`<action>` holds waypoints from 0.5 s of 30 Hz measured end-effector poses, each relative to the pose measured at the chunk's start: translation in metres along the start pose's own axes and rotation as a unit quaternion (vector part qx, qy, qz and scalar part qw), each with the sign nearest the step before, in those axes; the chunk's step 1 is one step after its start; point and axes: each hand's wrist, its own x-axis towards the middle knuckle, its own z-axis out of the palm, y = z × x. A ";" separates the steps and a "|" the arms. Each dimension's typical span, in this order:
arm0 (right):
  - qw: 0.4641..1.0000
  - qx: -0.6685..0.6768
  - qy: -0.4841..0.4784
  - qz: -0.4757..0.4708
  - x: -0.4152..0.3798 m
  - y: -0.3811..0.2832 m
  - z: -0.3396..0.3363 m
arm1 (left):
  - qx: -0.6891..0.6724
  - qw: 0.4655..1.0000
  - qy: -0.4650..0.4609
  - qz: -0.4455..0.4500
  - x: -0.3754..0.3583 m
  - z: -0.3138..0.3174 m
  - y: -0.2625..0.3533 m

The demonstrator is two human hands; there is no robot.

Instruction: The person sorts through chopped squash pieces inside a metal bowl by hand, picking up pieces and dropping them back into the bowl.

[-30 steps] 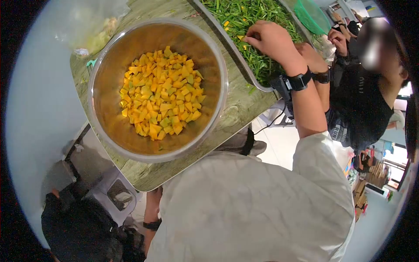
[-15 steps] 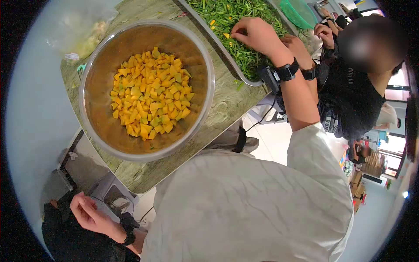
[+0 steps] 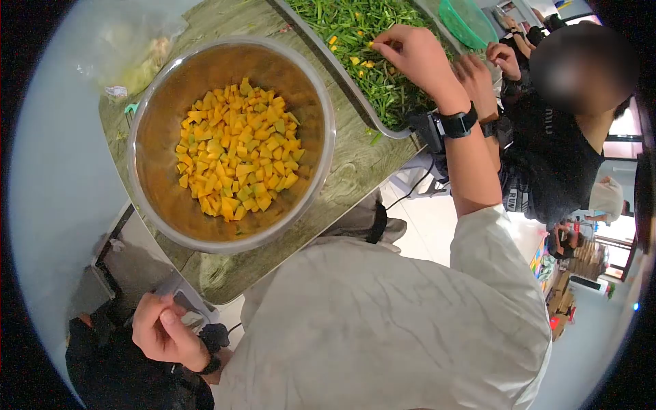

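Note:
My right hand [image 3: 417,61] is over the tray of chopped greens [image 3: 342,82], thumb and fingertips pinched on a small yellow pumpkin piece [image 3: 372,44]. Several other yellow pieces lie among the greens beneath it. My left hand [image 3: 165,331] is off the table at the lower left, fingers curled in with nothing visible in them. Between the hands, a large steel bowl [image 3: 147,191] on the table holds many diced pumpkin cubes [image 3: 239,150], some with greenish sides.
Across the tray, another person's hand [image 3: 476,82] is close to my right wrist. A co-worker in black [image 3: 553,150] sits there. A green basket [image 3: 465,24] stands beyond the tray. A clear plastic bag [image 3: 137,61] lies by the wall, beside the wood-patterned table [image 3: 219,277].
My right hand has shifted slightly, and a yellow piece now shows at its fingertips. More yellow pieces show in the greens. My left hand has moved right and turned.

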 end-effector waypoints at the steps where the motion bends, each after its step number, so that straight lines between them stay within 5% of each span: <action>1: 1.000 -0.002 -0.005 -0.002 0.000 0.004 0.000 | -0.010 1.000 0.005 0.001 0.000 0.000 0.001; 8: 0.975 0.214 -0.009 0.067 -0.006 -0.015 0.002 | -0.060 0.995 0.012 0.077 0.015 0.026 0.014; 15: 0.991 0.130 0.028 0.010 -0.019 -0.009 0.007 | -0.097 0.990 -0.073 0.076 0.020 0.039 0.024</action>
